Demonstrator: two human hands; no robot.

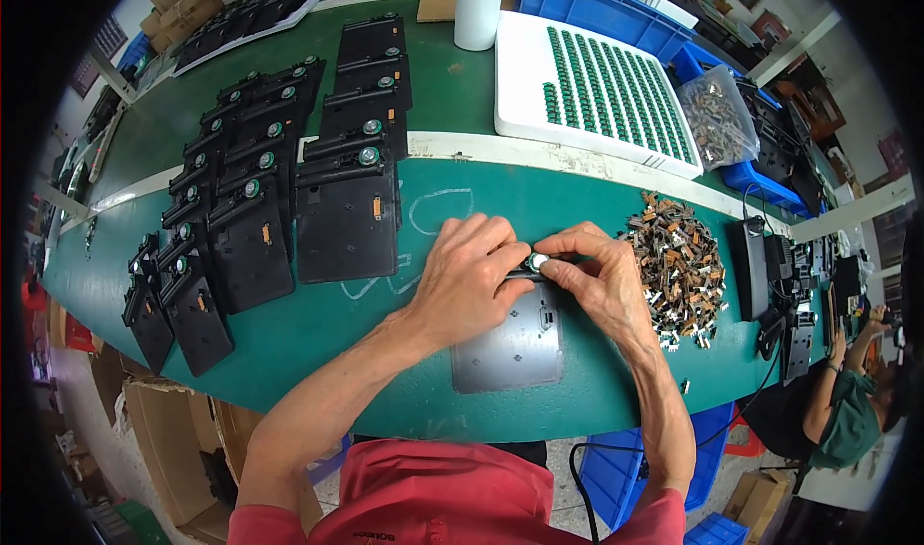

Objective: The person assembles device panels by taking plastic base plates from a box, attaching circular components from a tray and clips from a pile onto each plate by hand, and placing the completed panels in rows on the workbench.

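In front of me a flat dark plastic panel (507, 357) lies on the green table, with a thicker bar along its far edge. My left hand (467, 275) is closed on that bar, thumb and fingers bent around it. From the other side my right hand (604, 280) pinches a small round whitish part (537, 262) at the bar's right end. Both hands' fingertips nearly meet there. Whether the round part is seated in the bar is hidden by the fingers. A small slotted detail shows at the panel's upper right.
Several similar black panels (346, 227) overlap in rows at left, with round parts and orange pieces on them. A white foam tray (522, 112) of green parts stands at the back right. Beside my right hand lies a heap of small connectors (679, 271). Another person (847, 401) sits far right.
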